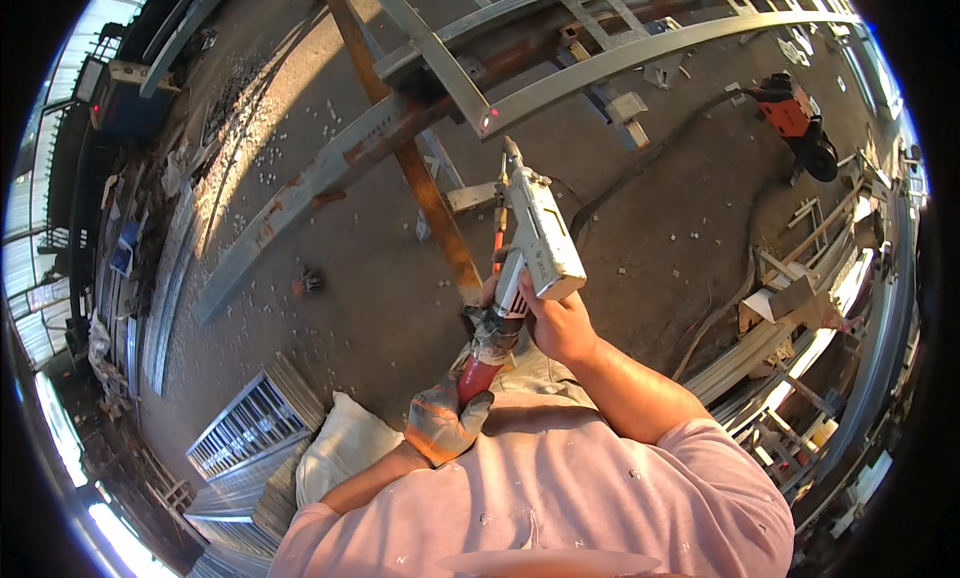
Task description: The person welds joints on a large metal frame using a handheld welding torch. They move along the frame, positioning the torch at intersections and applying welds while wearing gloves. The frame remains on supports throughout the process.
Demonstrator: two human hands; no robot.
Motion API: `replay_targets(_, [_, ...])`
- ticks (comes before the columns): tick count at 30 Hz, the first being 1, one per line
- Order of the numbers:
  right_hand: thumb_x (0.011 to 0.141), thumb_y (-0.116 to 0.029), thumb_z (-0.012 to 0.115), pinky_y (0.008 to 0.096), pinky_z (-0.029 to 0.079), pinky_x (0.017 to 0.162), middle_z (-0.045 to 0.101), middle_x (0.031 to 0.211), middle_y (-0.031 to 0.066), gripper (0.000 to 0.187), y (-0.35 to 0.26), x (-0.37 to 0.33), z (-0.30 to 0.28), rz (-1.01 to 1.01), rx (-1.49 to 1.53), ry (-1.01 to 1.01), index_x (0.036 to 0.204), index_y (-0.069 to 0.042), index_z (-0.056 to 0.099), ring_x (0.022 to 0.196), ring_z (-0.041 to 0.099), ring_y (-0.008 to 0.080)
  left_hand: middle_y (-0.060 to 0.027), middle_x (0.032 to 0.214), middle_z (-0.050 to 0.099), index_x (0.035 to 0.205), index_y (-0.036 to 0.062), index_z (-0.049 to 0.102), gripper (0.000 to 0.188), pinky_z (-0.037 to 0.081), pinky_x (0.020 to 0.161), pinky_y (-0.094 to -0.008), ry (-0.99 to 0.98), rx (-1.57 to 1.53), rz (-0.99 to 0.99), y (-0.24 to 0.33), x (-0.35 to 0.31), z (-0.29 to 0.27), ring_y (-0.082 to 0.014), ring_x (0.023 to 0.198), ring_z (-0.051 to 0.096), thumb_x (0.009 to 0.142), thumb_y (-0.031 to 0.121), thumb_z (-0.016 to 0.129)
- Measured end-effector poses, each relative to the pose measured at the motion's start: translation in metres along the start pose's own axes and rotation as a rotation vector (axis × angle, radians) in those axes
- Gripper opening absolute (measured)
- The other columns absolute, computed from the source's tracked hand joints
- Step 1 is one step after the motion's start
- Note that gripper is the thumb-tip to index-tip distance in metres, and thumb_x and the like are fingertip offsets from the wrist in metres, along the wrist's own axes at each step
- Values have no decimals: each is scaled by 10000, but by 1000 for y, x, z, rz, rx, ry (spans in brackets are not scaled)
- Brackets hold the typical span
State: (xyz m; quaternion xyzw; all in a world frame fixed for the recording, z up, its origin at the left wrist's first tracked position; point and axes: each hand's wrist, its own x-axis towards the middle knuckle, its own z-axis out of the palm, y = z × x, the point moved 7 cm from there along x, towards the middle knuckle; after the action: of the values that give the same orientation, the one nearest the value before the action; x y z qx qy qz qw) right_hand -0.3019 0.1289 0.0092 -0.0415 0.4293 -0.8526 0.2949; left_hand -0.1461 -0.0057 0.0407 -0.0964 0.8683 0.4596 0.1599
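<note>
A power tool with a grey box-shaped housing (545, 243), a narrow metal tip and a red rear end points away from me. My left hand (445, 423), in a grey and orange work glove, is closed at the red rear end. Bare, my right hand (560, 323) wraps around the tool's middle, by its vented silver part; fingers show on both sides. The tip comes close to the corner of a galvanized metal frame (590, 75), where small red light spots show. Whether tip and frame touch, I cannot tell. A red rod-like part runs along the tool's left side.
Under the frame lie a grey steel beam (290, 213) and a rusty bar (425, 193). An orange and black machine (790, 113) with a dark cable stands at the far right. Metal profiles and scraps (790, 328) pile up on the right. A slatted metal panel (250, 428) leans at near left.
</note>
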Motion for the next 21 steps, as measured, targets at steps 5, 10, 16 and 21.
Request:
replay_targets(5, [1144, -184, 524, 358, 533, 901, 690, 1118, 124, 364, -3, 21, -15, 38, -52, -125, 1459, -20, 443, 998, 672, 188, -186, 876, 746, 1070, 16, 712, 314, 558, 652, -482, 130, 64, 89, 9, 9, 5, -432, 741, 717, 931, 283, 805])
replay_targets(10, [1125, -246, 558, 343, 549, 876, 707, 1145, 126, 432, -4, 28, -19, 122, 38, -185, 1480, -27, 448, 1001, 662, 166, -168, 867, 738, 1123, 29, 690, 374, 546, 591, -488, 12, 67, -23, 2, 7, 20, -396, 677, 713, 908, 292, 848])
replay_targets(16, [1116, -244, 581, 341, 556, 860, 709, 1151, 121, 456, -7, 38, -27, 144, 53, -219, 1489, -19, 446, 999, 662, 167, -165, 865, 732, 1138, 17, 688, 423, 549, 597, -480, 63, 38, -161, 0, 2, 27, -399, 681, 714, 898, 317, 863])
replay_targets(21, [1104, -246, 604, 347, 562, 845, 711, 1149, 121, 466, 0, 34, -31, 211, 121, -186, 1477, -7, 458, 984, 669, 172, -163, 864, 733, 1122, 15, 700, 413, 555, 602, -477, 37, -8, -175, -2, -2, 35, -400, 687, 715, 885, 303, 877])
